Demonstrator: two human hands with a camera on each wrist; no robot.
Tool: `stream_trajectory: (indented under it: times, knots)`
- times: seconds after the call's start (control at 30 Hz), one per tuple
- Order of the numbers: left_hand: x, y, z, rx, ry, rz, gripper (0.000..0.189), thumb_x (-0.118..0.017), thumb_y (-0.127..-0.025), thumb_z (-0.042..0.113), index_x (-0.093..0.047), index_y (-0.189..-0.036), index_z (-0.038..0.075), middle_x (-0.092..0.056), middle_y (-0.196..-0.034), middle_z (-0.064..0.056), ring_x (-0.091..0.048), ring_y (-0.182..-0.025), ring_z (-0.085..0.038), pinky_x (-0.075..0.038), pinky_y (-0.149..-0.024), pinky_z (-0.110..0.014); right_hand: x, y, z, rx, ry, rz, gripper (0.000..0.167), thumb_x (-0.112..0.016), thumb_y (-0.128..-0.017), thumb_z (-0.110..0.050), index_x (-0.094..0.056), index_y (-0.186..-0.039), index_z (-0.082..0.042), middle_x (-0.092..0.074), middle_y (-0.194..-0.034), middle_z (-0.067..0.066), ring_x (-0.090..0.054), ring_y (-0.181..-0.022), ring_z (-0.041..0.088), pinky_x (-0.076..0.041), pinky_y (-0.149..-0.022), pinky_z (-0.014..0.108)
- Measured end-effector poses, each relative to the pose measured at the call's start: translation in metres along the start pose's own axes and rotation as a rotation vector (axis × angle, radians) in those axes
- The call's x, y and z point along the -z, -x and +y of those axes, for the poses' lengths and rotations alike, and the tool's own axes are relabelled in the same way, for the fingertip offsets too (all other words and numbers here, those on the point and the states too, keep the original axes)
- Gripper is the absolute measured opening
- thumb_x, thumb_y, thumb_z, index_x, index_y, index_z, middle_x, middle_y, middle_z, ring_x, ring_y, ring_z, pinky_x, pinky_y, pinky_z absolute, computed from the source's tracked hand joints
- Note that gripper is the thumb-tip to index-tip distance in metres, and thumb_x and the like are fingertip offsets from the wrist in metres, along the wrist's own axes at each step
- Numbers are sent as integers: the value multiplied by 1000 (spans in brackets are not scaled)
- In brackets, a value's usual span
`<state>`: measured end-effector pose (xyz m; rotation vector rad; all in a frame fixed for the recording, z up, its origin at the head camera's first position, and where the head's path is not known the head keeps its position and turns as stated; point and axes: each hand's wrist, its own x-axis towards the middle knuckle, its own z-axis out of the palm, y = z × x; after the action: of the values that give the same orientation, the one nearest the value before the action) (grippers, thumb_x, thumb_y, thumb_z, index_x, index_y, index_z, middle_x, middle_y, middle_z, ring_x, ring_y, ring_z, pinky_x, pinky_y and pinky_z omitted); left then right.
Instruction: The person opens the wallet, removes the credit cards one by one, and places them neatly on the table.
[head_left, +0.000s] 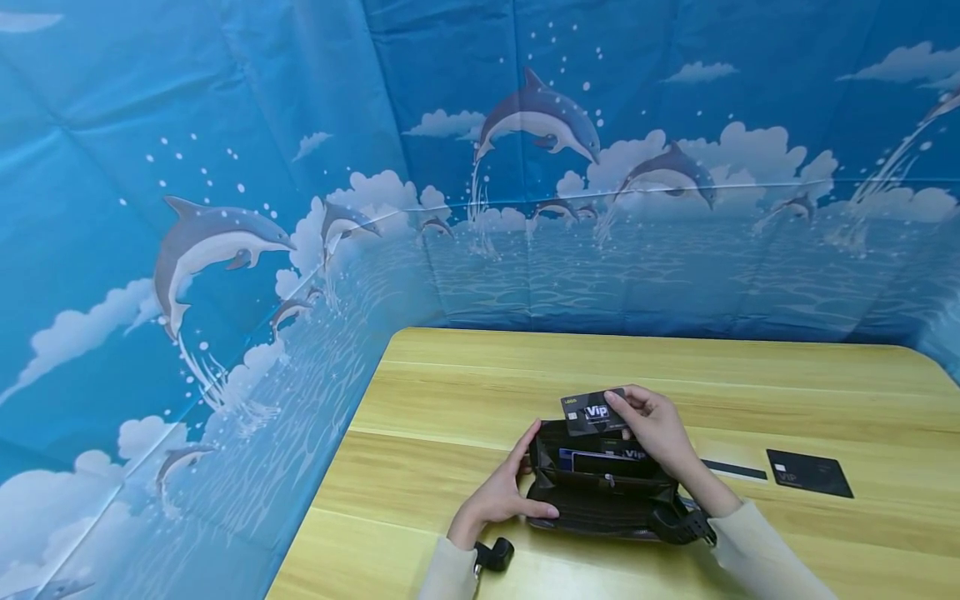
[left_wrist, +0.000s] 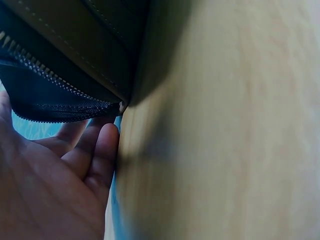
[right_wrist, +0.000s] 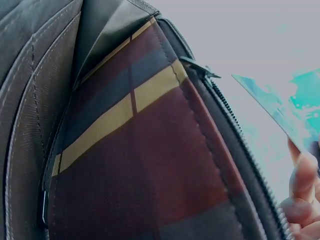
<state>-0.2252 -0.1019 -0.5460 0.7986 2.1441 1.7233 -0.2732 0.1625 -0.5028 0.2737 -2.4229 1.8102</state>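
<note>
A dark zip-around wallet point(head_left: 600, 500) lies unzipped and spread on the table, its zip teeth and striped lining point(right_wrist: 145, 150) showing in the right wrist view. My left hand point(head_left: 501, 493) grips the wallet's left end, thumb over the front edge and fingers at the back. Between thumb and fingers, my right hand point(head_left: 654, 425) pinches a black card point(head_left: 588, 414) marked "Vip", raised over the wallet's back side. Inside the wallet sit another "Vip" card point(head_left: 633, 454) and a blue-edged card point(head_left: 566, 459). A zip pull point(head_left: 610, 479) shows at the middle divider.
To the right of the wallet, a black card point(head_left: 810, 473) and a pale card with a dark stripe point(head_left: 735, 470) lie on the wooden table point(head_left: 420, 400). Blue dolphin-print sheeting point(head_left: 480, 283) stands behind and to the left of the table.
</note>
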Motion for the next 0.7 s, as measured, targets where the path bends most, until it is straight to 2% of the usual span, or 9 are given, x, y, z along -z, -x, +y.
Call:
stream_trajectory:
  times: [0.07, 0.3, 0.43, 0.57, 0.7]
  knots:
    - [0, 0, 1, 0, -1, 1, 112, -81, -74, 5, -4, -154, 21, -34, -145, -11, -45, -121, -20, -32, -103, -46, 0, 0, 0, 6, -11, 7, 36, -58, -94, -37, -63, -98, -2, -65, -75, 10, -52, -48, 21, -44, -48, 28]
    - [-2, -6, -32, 7, -31, 25, 118, -84, -71, 10, -3, -153, 30, -28, -150, 3, -43, -123, -15, -31, -104, -33, 2, 3, -3, 0, -14, 14, 35, -59, -94, -35, -60, -99, 0, -61, -75, 13, -60, -58, 22, -47, -55, 29]
    - [-2, -6, -34, 14, -43, 26, 118, -85, -71, 13, -3, -153, 32, -21, -153, 5, -41, -125, -14, -30, -104, -32, 9, 6, -4, -4, -56, 0, 34, -57, -96, -26, -56, -112, 4, -61, -84, 16, -62, -67, 18, -49, -60, 27]
    - [-2, -7, -35, 12, -44, 25, 117, -85, -71, 16, -3, -153, 36, -15, -155, 6, -36, -129, -15, -30, -104, -32, 20, 9, -2, -13, -110, 13, 38, -56, -97, -20, -51, -124, 6, -61, -89, 11, -62, -74, 16, -50, -64, 25]
    - [-1, -7, -37, 3, -40, 21, 116, -85, -72, 19, -3, -152, 36, -9, -156, 6, -32, -132, -16, -30, -105, -34, 34, 11, 8, -43, -149, 76, 39, -58, -96, -22, -53, -122, 7, -63, -87, 2, -61, -75, 15, -50, -65, 22]
